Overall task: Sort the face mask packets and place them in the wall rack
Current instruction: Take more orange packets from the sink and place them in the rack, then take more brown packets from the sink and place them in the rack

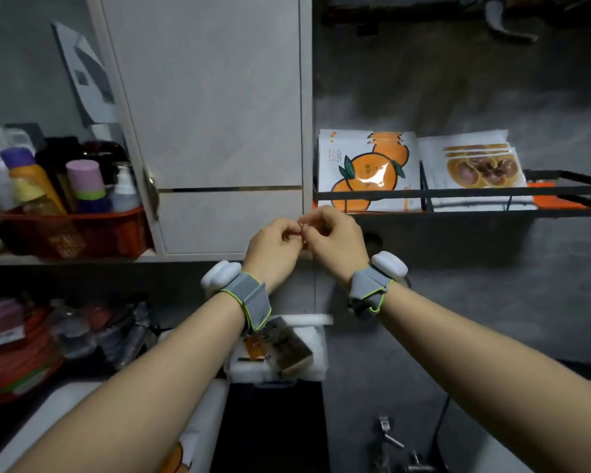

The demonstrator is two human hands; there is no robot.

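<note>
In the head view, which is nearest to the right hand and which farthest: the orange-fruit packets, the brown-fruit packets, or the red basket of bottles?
From the right hand:
1. Orange-fruit packets, just above it, in the left part of the wall rack.
2. Brown-fruit packets, further right in the same rack.
3. Red basket, far left on the shelf, beyond the left hand.

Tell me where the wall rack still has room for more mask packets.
Wall rack: room right of the brown-print packets, toward its far end. Left compartment is filled by orange-print packets. Both hands hover below its left end.
</note>
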